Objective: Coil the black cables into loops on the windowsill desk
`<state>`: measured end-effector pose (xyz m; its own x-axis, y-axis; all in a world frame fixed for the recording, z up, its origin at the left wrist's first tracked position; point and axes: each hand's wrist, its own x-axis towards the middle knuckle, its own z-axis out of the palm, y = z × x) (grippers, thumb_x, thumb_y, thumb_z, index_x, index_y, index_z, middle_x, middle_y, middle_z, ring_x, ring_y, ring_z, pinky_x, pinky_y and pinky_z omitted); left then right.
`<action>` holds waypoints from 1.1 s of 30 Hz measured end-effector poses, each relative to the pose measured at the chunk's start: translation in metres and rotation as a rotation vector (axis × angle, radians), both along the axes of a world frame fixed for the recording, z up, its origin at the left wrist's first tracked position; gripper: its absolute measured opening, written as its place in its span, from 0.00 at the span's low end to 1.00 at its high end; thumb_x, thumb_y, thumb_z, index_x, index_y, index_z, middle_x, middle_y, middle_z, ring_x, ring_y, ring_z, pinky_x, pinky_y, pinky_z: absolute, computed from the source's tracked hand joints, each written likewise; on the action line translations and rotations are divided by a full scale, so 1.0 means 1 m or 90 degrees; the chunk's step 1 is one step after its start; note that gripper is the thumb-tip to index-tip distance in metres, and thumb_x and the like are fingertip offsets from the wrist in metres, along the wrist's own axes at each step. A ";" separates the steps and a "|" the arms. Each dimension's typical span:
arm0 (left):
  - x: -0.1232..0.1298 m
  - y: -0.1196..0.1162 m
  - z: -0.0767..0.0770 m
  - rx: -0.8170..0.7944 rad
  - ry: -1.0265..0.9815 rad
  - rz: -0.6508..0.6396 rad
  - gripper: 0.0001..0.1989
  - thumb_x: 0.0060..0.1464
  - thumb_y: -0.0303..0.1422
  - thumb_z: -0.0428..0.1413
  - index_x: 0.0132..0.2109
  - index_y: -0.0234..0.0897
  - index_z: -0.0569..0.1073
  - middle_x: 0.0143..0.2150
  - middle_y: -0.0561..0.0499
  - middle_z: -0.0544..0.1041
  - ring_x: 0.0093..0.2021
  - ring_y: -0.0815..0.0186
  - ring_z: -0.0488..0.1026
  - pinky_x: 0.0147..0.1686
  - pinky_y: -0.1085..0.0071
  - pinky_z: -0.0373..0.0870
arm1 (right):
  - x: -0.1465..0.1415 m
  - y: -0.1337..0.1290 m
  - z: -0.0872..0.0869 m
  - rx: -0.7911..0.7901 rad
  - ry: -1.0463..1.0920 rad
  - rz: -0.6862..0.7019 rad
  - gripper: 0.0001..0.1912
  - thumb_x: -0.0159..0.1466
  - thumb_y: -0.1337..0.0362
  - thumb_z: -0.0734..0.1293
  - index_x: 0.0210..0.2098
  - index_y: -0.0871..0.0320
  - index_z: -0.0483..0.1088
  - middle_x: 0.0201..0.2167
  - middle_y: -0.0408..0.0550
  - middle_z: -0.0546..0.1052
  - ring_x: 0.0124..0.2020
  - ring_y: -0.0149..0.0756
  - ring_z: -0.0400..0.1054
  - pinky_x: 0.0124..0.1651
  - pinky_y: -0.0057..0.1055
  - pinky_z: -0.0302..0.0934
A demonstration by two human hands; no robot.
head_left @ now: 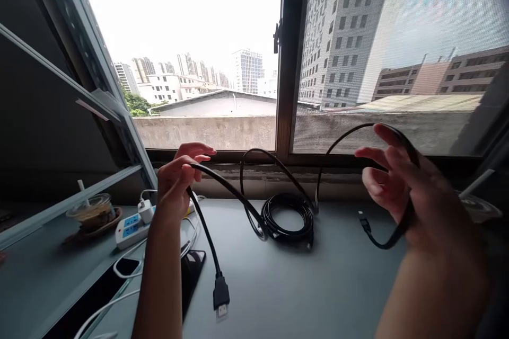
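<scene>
My left hand (181, 180) is closed in a pinch on a black HDMI cable (225, 183), its other fingers spread. From that pinch an end hangs down with an HDMI plug (221, 294) over the tabletop. On the right, my right hand (401, 180) is raised with its fingers curled and partly apart. The cable arches over to it, runs along the index finger and through the hand. Its other plug (365, 222) dangles below that hand. Between the hands lies a coiled black cable (288, 235) on the table; loops of the held cable reach down to it.
A power strip (129, 230) with a white charger (146, 212) stands at left, near a drink cup (91, 209). White cords (105, 302) and a dark phone (193, 270) lie by my left forearm. Another cup (479, 206) is behind my right hand. A window (284, 90) rises behind.
</scene>
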<state>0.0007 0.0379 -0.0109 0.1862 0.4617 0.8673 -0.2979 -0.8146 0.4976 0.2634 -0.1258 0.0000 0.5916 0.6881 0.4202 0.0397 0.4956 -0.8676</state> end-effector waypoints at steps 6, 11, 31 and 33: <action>0.007 -0.015 0.008 -0.038 -0.131 0.030 0.22 0.46 0.50 0.55 0.18 0.39 0.64 0.32 0.50 0.66 0.37 0.64 0.69 0.43 0.64 0.65 | -0.007 0.007 -0.009 -0.058 -0.115 0.064 0.31 0.63 0.54 0.60 0.63 0.41 0.45 0.47 0.48 0.73 0.51 0.39 0.66 0.43 0.35 0.69; 0.011 -0.028 0.013 -0.037 -0.129 0.052 0.24 0.47 0.51 0.54 0.18 0.38 0.60 0.31 0.50 0.65 0.36 0.65 0.66 0.43 0.63 0.64 | -0.014 0.015 -0.007 -0.116 -0.051 0.240 0.33 0.63 0.48 0.55 0.64 0.38 0.35 0.52 0.49 0.70 0.44 0.41 0.71 0.36 0.37 0.71; 0.018 -0.026 0.005 0.072 -0.110 0.053 0.19 0.51 0.48 0.53 0.21 0.40 0.70 0.30 0.49 0.68 0.30 0.68 0.65 0.25 0.71 0.59 | -0.027 0.005 0.000 -0.131 -0.055 0.348 0.33 0.59 0.44 0.59 0.61 0.43 0.49 0.17 0.36 0.63 0.10 0.18 0.42 0.11 0.18 0.37; 0.016 -0.027 0.008 0.075 -0.134 0.049 0.19 0.51 0.47 0.53 0.20 0.40 0.69 0.29 0.50 0.67 0.32 0.67 0.65 0.30 0.69 0.61 | -0.022 0.004 0.001 -0.145 -0.062 0.290 0.32 0.58 0.43 0.59 0.59 0.46 0.56 0.16 0.36 0.61 0.11 0.17 0.37 0.12 0.18 0.31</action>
